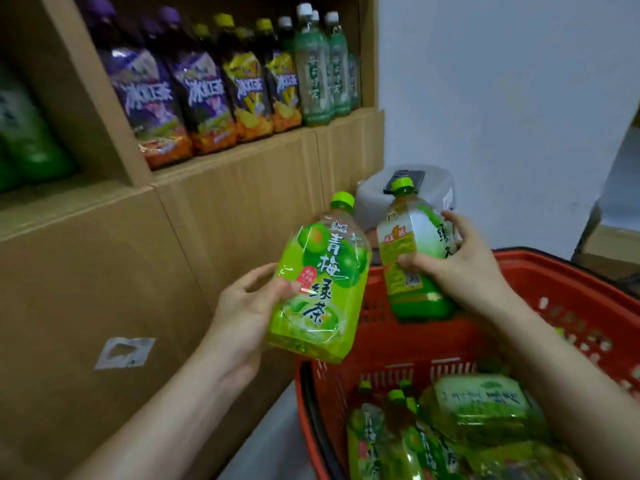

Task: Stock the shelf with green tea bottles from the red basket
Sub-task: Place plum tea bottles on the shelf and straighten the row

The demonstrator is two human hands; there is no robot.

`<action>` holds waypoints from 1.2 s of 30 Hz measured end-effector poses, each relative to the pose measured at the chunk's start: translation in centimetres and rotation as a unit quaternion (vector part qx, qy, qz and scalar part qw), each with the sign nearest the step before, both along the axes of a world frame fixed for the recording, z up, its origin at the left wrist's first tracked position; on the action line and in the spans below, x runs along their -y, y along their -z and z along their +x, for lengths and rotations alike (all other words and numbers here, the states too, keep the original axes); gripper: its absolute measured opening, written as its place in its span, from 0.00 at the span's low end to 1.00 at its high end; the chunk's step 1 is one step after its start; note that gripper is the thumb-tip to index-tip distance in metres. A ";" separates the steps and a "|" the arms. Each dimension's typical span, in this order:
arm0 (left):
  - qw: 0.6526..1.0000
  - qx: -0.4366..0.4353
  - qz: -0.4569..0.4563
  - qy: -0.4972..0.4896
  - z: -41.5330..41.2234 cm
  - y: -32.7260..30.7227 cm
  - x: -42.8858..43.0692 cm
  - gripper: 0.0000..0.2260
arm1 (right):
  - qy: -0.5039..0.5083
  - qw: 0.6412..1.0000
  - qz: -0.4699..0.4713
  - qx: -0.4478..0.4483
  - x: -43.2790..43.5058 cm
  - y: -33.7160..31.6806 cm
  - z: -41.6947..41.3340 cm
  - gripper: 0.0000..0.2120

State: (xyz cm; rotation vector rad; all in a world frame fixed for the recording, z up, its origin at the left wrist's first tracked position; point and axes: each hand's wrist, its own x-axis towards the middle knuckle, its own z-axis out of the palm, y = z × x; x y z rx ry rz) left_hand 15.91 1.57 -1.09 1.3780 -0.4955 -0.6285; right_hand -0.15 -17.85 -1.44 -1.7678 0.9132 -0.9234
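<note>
Two bottles [322, 282] — left hand [242, 306], right hand [464, 265].

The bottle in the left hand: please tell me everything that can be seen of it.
Clear plastic bottle of yellow-green drink, lime-green cap on, glossy green label with green plums and dark Chinese characters. It leans slightly right, in the air by the red basket's rim. Only the left hand touches it, thumb on the label.
</note>
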 end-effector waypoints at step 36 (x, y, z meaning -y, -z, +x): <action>0.883 0.305 0.257 -0.248 20.3 -17.9 -36.7 0.28 | -0.230 0.921 -0.249 0.191 -36.1 -14.9 30.5 0.53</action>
